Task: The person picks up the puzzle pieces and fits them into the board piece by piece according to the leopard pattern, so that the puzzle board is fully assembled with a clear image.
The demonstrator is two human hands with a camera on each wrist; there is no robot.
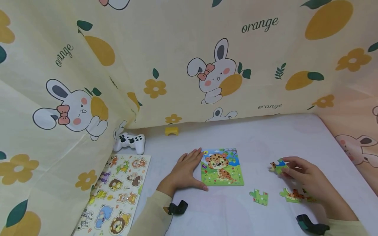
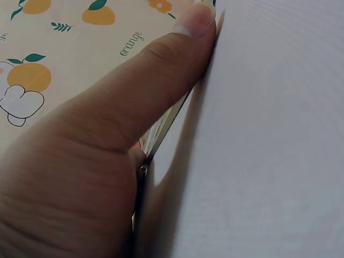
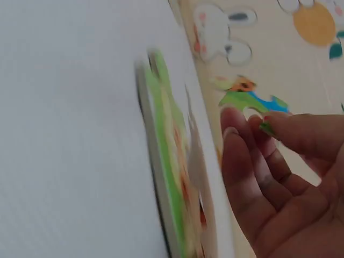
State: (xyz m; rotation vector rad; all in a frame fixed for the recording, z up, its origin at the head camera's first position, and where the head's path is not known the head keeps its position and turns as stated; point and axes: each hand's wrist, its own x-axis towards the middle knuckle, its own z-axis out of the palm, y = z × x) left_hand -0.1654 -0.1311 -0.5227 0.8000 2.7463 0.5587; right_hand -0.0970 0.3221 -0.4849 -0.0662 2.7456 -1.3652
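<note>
A square picture puzzle (image 1: 221,167) with a leopard cub on grass lies flat on the white table. My left hand (image 1: 185,172) rests at its left side, fingers extended and thumb stretched towards the lower left corner. In the left wrist view the thumb (image 2: 156,70) lies straight along the edge. Farther right, my right hand (image 1: 310,178) pinches a puzzle piece (image 1: 278,166) between thumb and fingers, above the table. Blue, green and an orange bit show on that puzzle piece (image 3: 250,101) in the right wrist view. Below lie a green puzzle piece (image 1: 260,197) and spotted puzzle pieces (image 1: 292,195), partly hidden by the hand.
A sheet of animal stickers (image 1: 118,193) lies to the left, with a white game controller (image 1: 130,142) behind it. At the back stands a small yellow block (image 1: 172,131). Patterned cloth (image 1: 177,65) hangs behind and along the sides.
</note>
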